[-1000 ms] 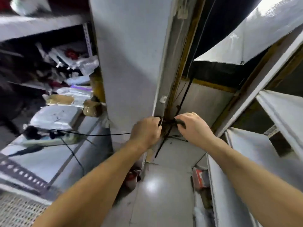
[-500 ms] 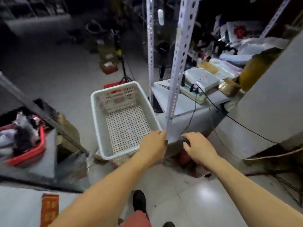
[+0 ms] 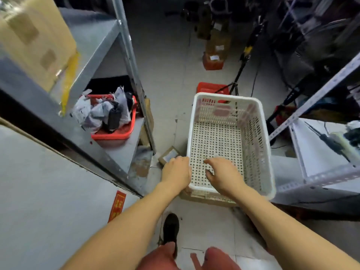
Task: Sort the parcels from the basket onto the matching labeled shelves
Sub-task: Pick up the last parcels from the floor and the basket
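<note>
White perforated plastic basket (image 3: pixel 261 145), matt; grey metal shelf (image 3: pixel 93 34); cardboard box (image 3: pixel 33 34).

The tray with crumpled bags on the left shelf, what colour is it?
Red; the tray shows clearly in the head view.

arms: bare, sleeveless | shorts (image 3: pixel 194 260): red | shoe (image 3: pixel 171 227): black
</note>
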